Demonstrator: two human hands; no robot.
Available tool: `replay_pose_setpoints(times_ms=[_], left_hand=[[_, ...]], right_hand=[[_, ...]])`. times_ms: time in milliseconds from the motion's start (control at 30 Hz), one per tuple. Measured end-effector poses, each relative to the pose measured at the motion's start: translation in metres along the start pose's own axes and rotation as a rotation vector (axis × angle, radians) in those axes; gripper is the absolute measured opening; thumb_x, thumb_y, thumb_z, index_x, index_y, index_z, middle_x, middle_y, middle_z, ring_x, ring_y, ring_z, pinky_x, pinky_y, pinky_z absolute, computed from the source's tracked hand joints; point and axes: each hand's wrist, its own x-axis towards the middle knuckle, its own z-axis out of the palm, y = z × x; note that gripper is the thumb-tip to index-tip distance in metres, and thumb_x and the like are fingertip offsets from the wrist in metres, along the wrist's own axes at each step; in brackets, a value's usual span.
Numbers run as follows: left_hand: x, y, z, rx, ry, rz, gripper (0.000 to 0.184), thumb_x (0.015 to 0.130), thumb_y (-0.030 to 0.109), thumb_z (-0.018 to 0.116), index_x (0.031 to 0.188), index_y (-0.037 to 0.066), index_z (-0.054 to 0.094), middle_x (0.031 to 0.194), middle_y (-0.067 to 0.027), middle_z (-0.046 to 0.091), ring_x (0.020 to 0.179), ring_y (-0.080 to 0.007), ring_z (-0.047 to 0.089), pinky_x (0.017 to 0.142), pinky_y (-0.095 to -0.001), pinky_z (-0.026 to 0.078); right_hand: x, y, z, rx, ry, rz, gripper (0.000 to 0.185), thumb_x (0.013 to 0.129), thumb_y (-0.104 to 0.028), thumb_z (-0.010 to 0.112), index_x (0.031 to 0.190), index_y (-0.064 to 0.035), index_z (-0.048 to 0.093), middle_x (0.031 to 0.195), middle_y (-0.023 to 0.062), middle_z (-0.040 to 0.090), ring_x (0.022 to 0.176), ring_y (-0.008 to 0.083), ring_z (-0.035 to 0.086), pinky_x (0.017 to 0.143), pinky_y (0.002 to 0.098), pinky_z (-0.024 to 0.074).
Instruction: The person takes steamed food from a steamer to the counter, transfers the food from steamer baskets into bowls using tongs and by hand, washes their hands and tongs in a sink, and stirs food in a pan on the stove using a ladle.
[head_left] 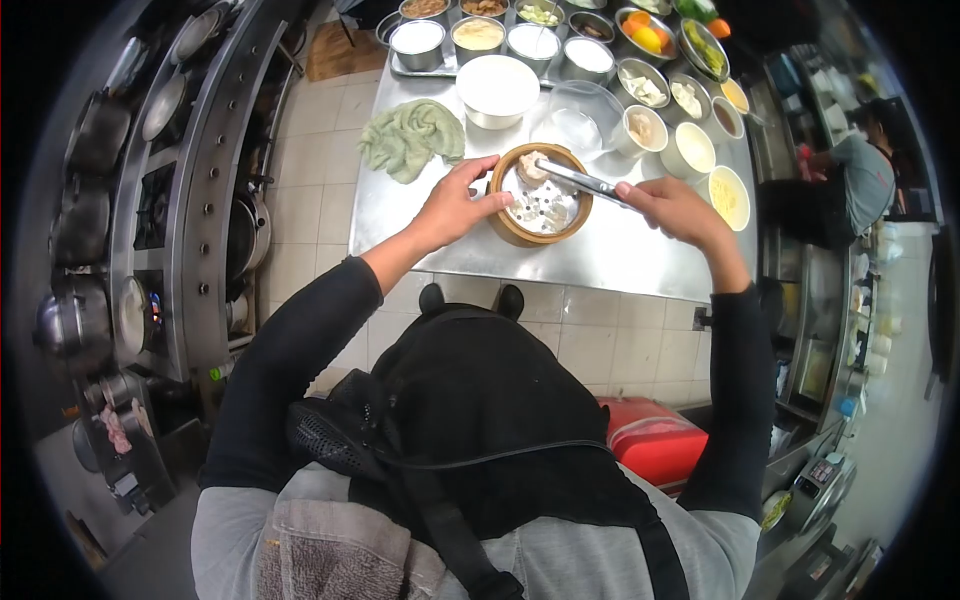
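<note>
A round bamboo steamer sits near the front edge of the steel table. Inside it lies a perforated metal plate, with a pale dumpling at its far left side. My right hand grips metal tongs, whose tips are at the dumpling. Whether the tips pinch it I cannot tell for sure. My left hand holds the steamer by its left side, thumb at the near rim and fingers along the far left.
A green cloth lies left of a white bowl. Behind the steamer stands a clear plastic bowl. Several bowls of ingredients line the back and right. Stoves run along the left; a co-worker is at the far right.
</note>
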Motion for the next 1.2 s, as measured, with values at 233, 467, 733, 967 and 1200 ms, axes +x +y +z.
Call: replay_pose_setpoints(times_ms=[233,467,733,967,1200], left_hand=[[-0.001,0.003,-0.001,0.027,-0.031,0.004,0.075,0.088,0.040,0.074,0.144,0.000,0.045,0.137,-0.0154,0.055,0.128,-0.0254,0.053,0.102,-0.0374,0.044],[-0.016,-0.002,-0.010,-0.017,0.139,-0.023,0.104,0.079,0.037,0.084,0.154,0.003,0.021,0.146,-0.0258,0.041,0.133,-0.0338,0.046,0.106,-0.0436,0.044],[-0.083,0.006,-0.077,-0.153,0.230,-0.037,0.094,0.084,0.020,0.079,0.155,0.008,0.020,0.144,-0.0192,0.041,0.130,-0.0306,0.047,0.102,-0.0391,0.043],[-0.110,-0.017,-0.081,-0.181,0.360,-0.134,0.086,0.085,0.013,0.074,0.155,0.009,0.023,0.141,-0.0147,0.042,0.122,-0.0238,0.050,0.098,-0.0342,0.044],[-0.135,-0.018,-0.074,-0.151,0.419,-0.170,0.079,0.088,0.011,0.071,0.153,0.008,0.027,0.140,-0.0148,0.044,0.120,-0.0226,0.050,0.098,-0.0334,0.045]], right_hand=[[0.015,-0.011,0.036,-0.069,0.197,-0.218,0.065,0.090,-0.066,0.054,0.096,-0.0052,0.076,0.077,0.0156,0.070,0.076,0.0315,0.067,0.071,0.0407,0.0525],[-0.008,0.006,0.043,-0.204,0.391,-0.433,0.040,0.093,-0.045,0.065,0.094,-0.0072,0.076,0.076,0.0118,0.070,0.067,0.0268,0.064,0.061,0.0381,0.0484],[-0.017,0.109,-0.027,0.338,0.696,-0.091,0.045,0.094,-0.043,0.067,0.086,0.0015,0.073,0.060,0.0028,0.054,0.058,0.0105,0.047,0.054,0.0291,0.0390],[0.043,0.139,-0.032,-0.076,0.689,-0.026,0.062,0.091,-0.061,0.057,0.089,-0.0014,0.075,0.078,0.0191,0.070,0.074,0.0350,0.066,0.069,0.0434,0.0506],[0.050,0.139,-0.040,0.071,0.755,0.100,0.073,0.087,-0.068,0.057,0.095,0.0028,0.072,0.086,0.0233,0.071,0.086,0.0373,0.069,0.079,0.0447,0.0521]])
